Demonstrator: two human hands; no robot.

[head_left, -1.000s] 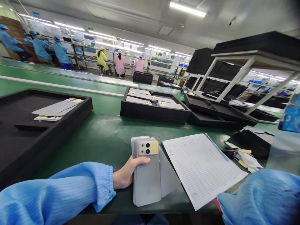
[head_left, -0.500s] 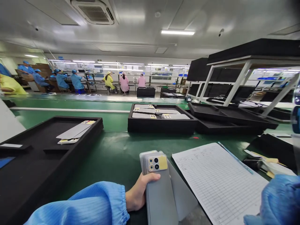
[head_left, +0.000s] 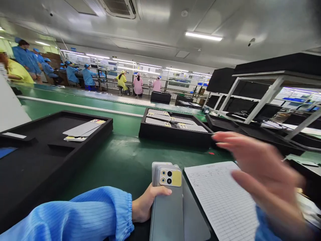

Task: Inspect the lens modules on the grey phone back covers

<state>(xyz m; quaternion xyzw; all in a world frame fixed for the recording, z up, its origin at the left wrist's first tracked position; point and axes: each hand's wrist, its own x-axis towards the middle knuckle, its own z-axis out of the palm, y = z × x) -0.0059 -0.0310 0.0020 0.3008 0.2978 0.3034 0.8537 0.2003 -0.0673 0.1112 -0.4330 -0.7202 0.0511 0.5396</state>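
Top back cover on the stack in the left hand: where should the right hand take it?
Probably its free right long edge, approached from the right: the left hand wraps the left edge of the stack, thumb over the top back cover below its camera block.

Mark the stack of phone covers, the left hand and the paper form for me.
stack of phone covers (head_left: 167, 207): head view, on the grey back of the front cover.
left hand (head_left: 144, 206): head view, on the palm below the thumb.
paper form (head_left: 220, 201): head view, on the ruled middle of the sheet.
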